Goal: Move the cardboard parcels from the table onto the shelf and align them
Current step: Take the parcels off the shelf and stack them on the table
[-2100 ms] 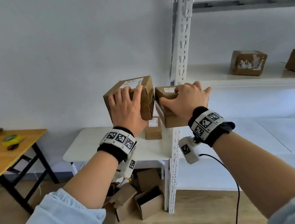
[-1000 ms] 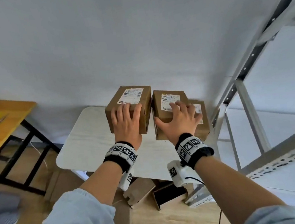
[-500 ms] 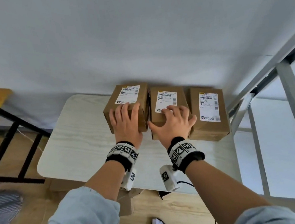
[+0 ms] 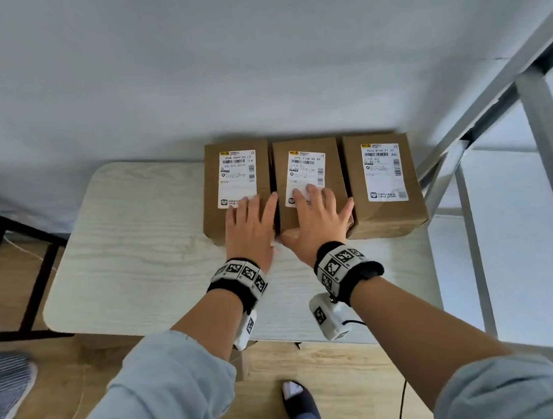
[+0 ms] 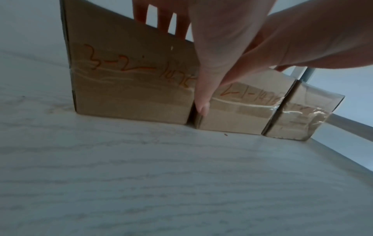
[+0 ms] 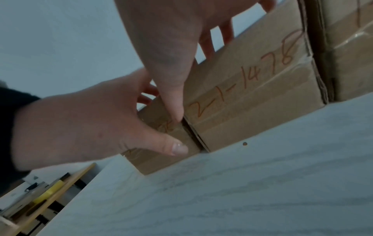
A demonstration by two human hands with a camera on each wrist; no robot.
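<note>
On the white counter (image 4: 127, 247), both hands lie flat: left hand (image 4: 251, 227) on the left parcel (image 4: 234, 183), right hand (image 4: 316, 223) on the middle parcel (image 4: 309, 178); gripping and lifting to the shelf likely follows.

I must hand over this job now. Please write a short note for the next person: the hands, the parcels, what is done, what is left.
Left hand: flat on the left parcel, fingers on top, thumb on its front; no grip.
Right hand: the same on the middle parcel.
Parcels: these two and the right parcel stand in a row on the table by the wall, labels up, fronts nearly level.
Done: none of the three is on the shelf.
Left: carry all three to the shelf and align them there.
</note>
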